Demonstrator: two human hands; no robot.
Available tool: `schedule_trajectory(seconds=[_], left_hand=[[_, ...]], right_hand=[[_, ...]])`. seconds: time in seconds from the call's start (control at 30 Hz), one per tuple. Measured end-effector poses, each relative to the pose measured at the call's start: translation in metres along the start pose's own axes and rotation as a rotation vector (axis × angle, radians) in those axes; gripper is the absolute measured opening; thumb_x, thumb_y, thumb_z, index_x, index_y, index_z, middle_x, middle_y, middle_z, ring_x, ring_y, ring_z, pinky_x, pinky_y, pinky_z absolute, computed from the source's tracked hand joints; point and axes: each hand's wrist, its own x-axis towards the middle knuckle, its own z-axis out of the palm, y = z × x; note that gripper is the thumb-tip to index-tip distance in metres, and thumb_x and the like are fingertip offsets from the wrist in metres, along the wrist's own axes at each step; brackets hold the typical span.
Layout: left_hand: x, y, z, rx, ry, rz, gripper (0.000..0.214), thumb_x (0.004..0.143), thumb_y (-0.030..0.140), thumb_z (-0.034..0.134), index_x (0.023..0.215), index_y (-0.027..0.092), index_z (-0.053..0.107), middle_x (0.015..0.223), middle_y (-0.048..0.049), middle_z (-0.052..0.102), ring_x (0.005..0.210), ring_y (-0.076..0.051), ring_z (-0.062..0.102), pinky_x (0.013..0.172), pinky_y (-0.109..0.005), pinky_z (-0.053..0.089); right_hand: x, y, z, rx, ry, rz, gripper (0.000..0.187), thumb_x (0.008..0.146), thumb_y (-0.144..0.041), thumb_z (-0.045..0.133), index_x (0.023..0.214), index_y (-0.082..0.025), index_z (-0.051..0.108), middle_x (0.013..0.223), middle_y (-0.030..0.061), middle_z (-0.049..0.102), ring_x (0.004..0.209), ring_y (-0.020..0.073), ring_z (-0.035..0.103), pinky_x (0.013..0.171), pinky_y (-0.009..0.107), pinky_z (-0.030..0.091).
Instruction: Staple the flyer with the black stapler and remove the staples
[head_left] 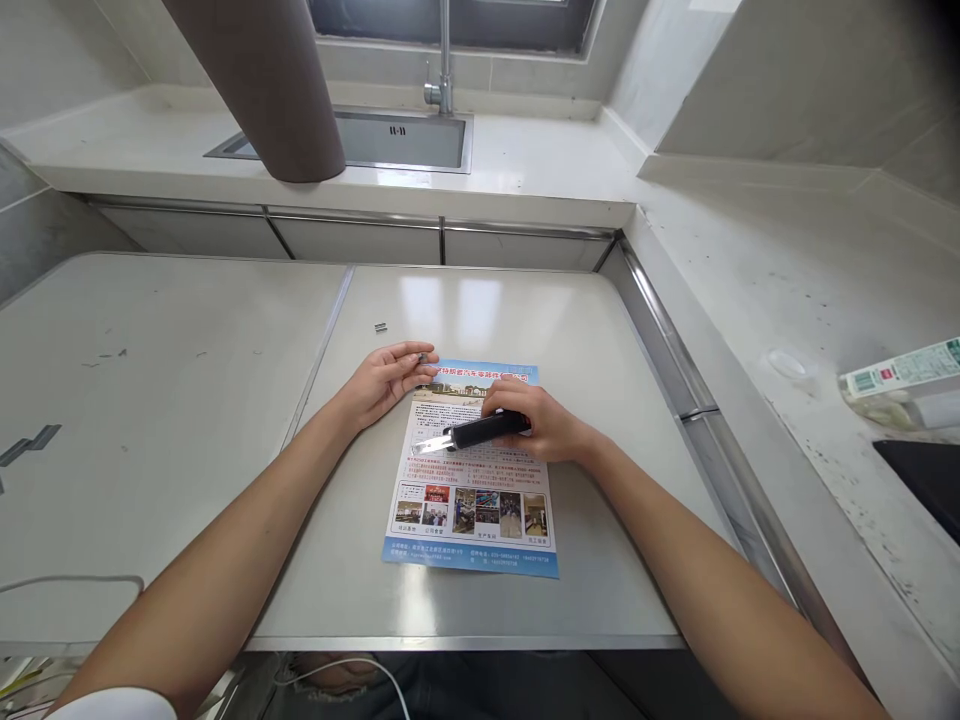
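My right hand [536, 415] is closed around a black stapler [480, 430]. The stapler's silver metal end points left, over a printed flyer [472, 550] with a blue border. My left hand [390, 380] is at the flyer's upper left corner, fingertips pinched on a small grey staple strip [424, 358]. Short grey staple strips [380, 327] lie on the white table [600, 560], just beyond my left hand. Part of the flyer's right side is hidden under my right hand and the stapler.
A sink [405, 145] with a faucet [442, 95] is set in the counter behind the table. A thick brown pipe [270, 90] hangs in front of it. At right, a labelled clear container [892, 395] and a black flat object [926, 475] rest on the side counter.
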Motion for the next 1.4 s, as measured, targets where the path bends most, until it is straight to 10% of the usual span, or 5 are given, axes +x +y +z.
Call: schedule_trajectory(seconds=[0.33, 0.6, 0.9, 1.17, 1.4], left_hand=[[-0.008, -0.006, 0.008, 0.202, -0.267, -0.017, 0.038, 0.097, 0.033, 0.076, 0.131, 0.018, 0.067, 0.128, -0.0156, 0.075, 0.106, -0.021, 0.078, 0.100, -0.036, 0.062], [-0.013, -0.006, 0.021, 0.339, -0.425, 0.025, 0.036, 0.100, 0.040, 0.073, 0.126, 0.022, 0.056, 0.125, -0.0156, 0.078, 0.116, -0.028, 0.076, 0.105, -0.045, 0.057], [-0.014, -0.008, 0.020, 0.401, -0.520, 0.077, 0.045, 0.100, 0.045, 0.071, 0.134, 0.024, 0.050, 0.123, -0.0163, 0.078, 0.119, -0.029, 0.075, 0.102, -0.044, 0.056], [0.003, 0.009, -0.022, 0.670, 0.125, 0.521, 0.026, 0.098, 0.045, 0.068, 0.106, 0.021, 0.063, 0.089, -0.0052, 0.075, 0.080, -0.019, 0.070, 0.083, -0.037, 0.056], [0.018, 0.006, -0.051, 1.424, 0.515, 0.598, 0.028, 0.096, 0.019, 0.051, 0.119, 0.020, 0.067, 0.135, -0.0157, 0.068, 0.132, -0.032, 0.058, 0.116, -0.055, 0.042]], right_hand=[[0.004, -0.002, -0.003, 0.121, 0.060, -0.008, 0.061, 0.105, -0.073, 0.040, 0.126, -0.025, 0.070, 0.132, 0.0121, 0.067, 0.123, 0.0296, 0.058, 0.111, 0.050, 0.042], [0.005, 0.000, 0.002, -0.031, -0.047, 0.019, 0.064, 0.108, -0.071, 0.025, 0.158, -0.040, 0.051, 0.171, -0.0023, 0.039, 0.153, 0.0295, 0.032, 0.128, 0.056, 0.022], [0.007, -0.007, 0.002, -0.117, 0.008, -0.015, 0.059, 0.107, -0.066, 0.044, 0.154, -0.032, 0.056, 0.159, 0.0050, 0.056, 0.142, 0.0310, 0.043, 0.122, 0.054, 0.034], [-0.013, 0.020, -0.031, -0.493, 0.583, 0.484, 0.029, 0.102, -0.044, 0.057, 0.117, -0.025, 0.072, 0.136, 0.0107, 0.070, 0.127, 0.0365, 0.054, 0.109, 0.060, 0.039], [-0.028, 0.049, -0.041, -0.454, 0.709, 0.745, 0.024, 0.090, -0.039, 0.058, 0.102, -0.022, 0.071, 0.119, 0.0121, 0.075, 0.112, 0.0365, 0.056, 0.100, 0.058, 0.044]])
